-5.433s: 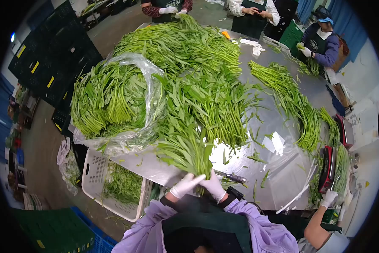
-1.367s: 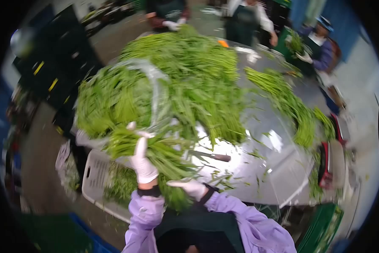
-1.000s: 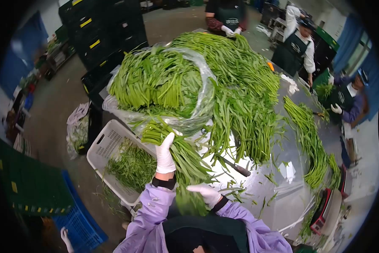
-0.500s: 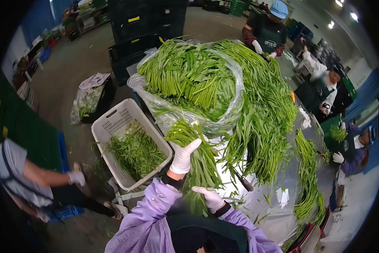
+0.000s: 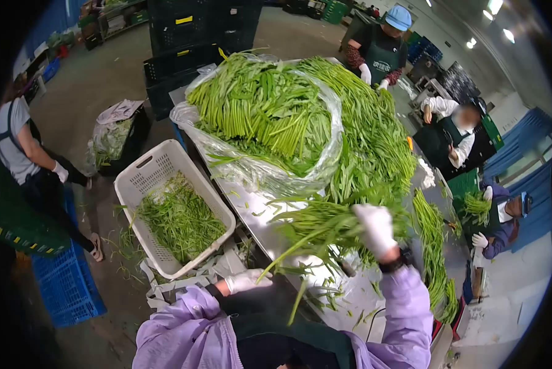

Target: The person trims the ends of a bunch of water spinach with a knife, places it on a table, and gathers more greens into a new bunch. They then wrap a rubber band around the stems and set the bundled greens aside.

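My right hand (image 5: 377, 232), in a white glove, is closed around a bunch of long leafy green stems (image 5: 325, 222) above the metal table (image 5: 260, 215). Its stems fan out to the left, and the far leaves are smeared by motion. My left hand (image 5: 246, 281), also gloved, is low by the table's near edge, fingers stretched toward the right. One long stem from the bunch slants down to its fingertips. Beyond my hands, a big heap of the same greens (image 5: 257, 111) fills a clear plastic bag (image 5: 251, 175). A dark tool handle (image 5: 348, 269) lies partly under the bunch.
A white perforated crate (image 5: 224, 237) with loose greens stands left of the table. More greens (image 5: 374, 147) lie right of the bag, with a separate row (image 5: 433, 246) further right. Co-workers stand across and right; another person (image 5: 27, 147) is at far left. Dark crates (image 5: 205, 37) are stacked behind.
My right hand has swung up and right with the bunch, which now lies sideways. My left hand has let go and dropped left. The person at far left has moved back and up in view.
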Tool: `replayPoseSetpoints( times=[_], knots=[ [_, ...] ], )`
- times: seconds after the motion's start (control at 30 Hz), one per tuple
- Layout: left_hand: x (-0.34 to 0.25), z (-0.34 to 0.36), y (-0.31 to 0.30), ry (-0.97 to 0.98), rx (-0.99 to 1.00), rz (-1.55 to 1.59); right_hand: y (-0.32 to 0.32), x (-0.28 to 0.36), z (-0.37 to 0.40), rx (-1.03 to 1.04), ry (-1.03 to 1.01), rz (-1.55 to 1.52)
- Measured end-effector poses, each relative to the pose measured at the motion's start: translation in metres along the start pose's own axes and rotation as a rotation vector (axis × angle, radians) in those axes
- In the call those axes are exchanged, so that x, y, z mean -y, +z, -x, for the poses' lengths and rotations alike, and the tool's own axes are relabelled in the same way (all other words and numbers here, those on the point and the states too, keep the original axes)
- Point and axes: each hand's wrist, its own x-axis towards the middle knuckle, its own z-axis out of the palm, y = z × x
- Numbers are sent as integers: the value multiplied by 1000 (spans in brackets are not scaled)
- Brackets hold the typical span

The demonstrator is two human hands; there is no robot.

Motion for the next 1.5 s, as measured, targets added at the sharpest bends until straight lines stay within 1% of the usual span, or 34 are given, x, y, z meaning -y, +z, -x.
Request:
replayPoseSetpoints(
  times=[0.03, 0.07, 0.13, 0.17, 0.2, 0.27, 0.3, 0.33, 0.4, 0.47, 0.5, 0.53, 0.57, 0.6, 0.63, 0.7, 0.73, 0.8, 0.83, 0.87, 0.93, 1.0, 1.07, 1.1, 1.13, 1.17, 1.2, 1.23, 1.27, 1.33, 1.4, 1.43, 1.47, 1.5],
  knots=[
    [34, -13, 3, 9, 57, -61, 43, -9, 4, 120, -4, 62],
    [-1, -1, 11, 57, 98, -408, 69, -14, 6, 234, -14, 126],
    [-35, 11, 21, 101, 206, -481, 42, -8, -5, 91, 53, 18],
    [-51, 11, 22, 54, 291, -521, 23, -5, -11, 16, 67, 24],
    [-68, 13, 26, 91, 357, -587, 14, 0, -13, -51, 93, 128],
    [-81, 1, 38, 260, 479, -471, 42, -15, -12, 63, 62, 113],
    [-97, -4, 47, 287, 484, -345, 49, -18, -11, 151, 68, 175],
    [-119, -13, 54, 334, 467, -222, 43, -16, -17, 137, 66, 183],
    [-150, -29, 64, 447, 334, -20, 20, 0, -24, -39, 129, 97],
    [-155, -56, 68, 370, 111, -38, 4, 16, -20, -57, 171, 95],
    [-155, -74, 72, 408, 218, 529, -2, 23, -14, -78, 164, 142],
    [-150, -81, 77, 458, 264, 851, -7, 30, -9, -98, 156, 191],
    [-160, -80, 74, 418, 270, 976, -11, 40, 0, -7, 175, 230],
    [-162, -78, 71, 375, 272, 1102, -13, 52, 11, 12, 132, 206],
    [-155, -74, 64, 305, 240, 1138, -2, 61, 24, -11, 62, 195],
    [-136, -61, 57, 179, 117, 1189, 15, 85, 55, 70, -11, 106],
    [-123, -53, 54, 183, 276, 1235, 25, 95, 68, 139, 11, -5],
    [-90, -52, 54, 78, 47, 1230, 49, 114, 90, 174, 13, -54],
    [-80, -50, 56, 10, -16, 1238, 65, 123, 101, 164, 2, -85],
    [-77, -49, 58, -13, -18, 1229, 71, 132, 107, 152, -8, -115],
    [-74, -50, 62, -101, -225, 1075, 77, 146, 118, 223, 60, -180],
    [-78, -51, 66, -147, -217, 1070, 78, 150, 125, 214, 100, -160],
    [-83, -50, 68, -76, -241, 1011, 86, 152, 132, 207, 125, -240],
    [-91, -50, 69, -159, -252, 1037, 93, 153, 136, 195, 149, -249],
    [-86, -51, 67, -173, -246, 1014, 102, 153, 139, 63, 143, -381],
    [-84, -49, 66, -110, -229, 975, 103, 152, 140, -74, 134, -507],
    [-83, -49, 64, -45, -210, 938, 102, 151, 142, -88, 153, -510],
    [-83, -47, 63, -24, -151, 985, 101, 151, 145, -20, 156, -517],
    [-88, -47, 59, 12, -159, 937, 98, 149, 145, 49, 154, -524],
    [-102, -42, 46, 57, -122, 753, 97, 146, 142, 33, 140, -541],
    [-143, -29, 48, 87, -155, 563, 78, 139, 133, -48, 158, -698],
    [-134, -27, 35, 86, -160, 517, 68, 134, 131, -163, 171, -795],
    [-129, -24, 23, 83, -166, 474, 72, 130, 135, -175, 169, -803],
    [-124, -21, 14, 74, -138, 438, 79, 126, 141, -219, 330, -1103]
  ],
)
